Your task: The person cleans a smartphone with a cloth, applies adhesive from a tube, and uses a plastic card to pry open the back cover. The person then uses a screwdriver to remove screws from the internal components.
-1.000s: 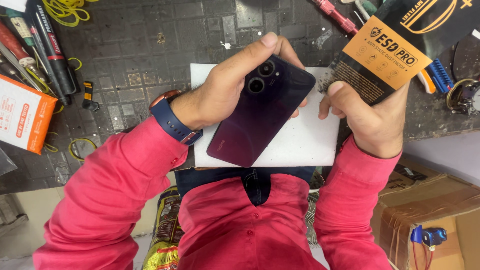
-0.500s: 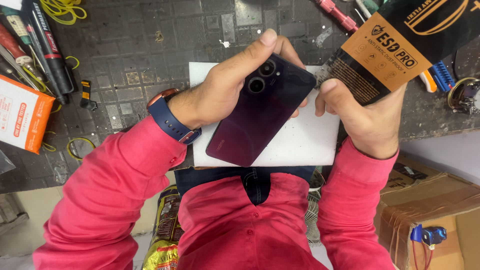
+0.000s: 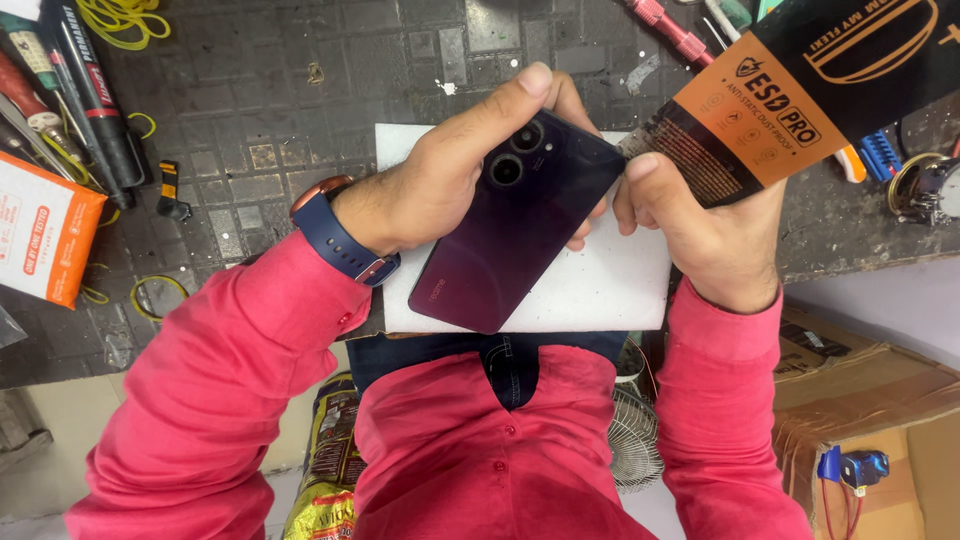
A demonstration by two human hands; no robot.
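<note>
Little has moved since the earlier frames: both hands keep their grip at the centre of the frame. The left hand [image 3: 430, 190] is closed around a dark purple smartphone [image 3: 515, 225], back side up, tilted above a white foam pad [image 3: 600, 290] on the table [image 3: 300, 90]. The right hand [image 3: 700, 225] pinches the phone's upper right edge and grips an orange-and-black packet [image 3: 800, 90]. An orange box [image 3: 45, 240] sits at far left, its contents hidden. A cardboard box [image 3: 880, 400] stands lower right.

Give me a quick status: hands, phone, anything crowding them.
Left hand grips dark purple phone, back up. Right hand pinches phone's edge, holding orange-black packet. White pad beneath; nothing blocking.
</note>
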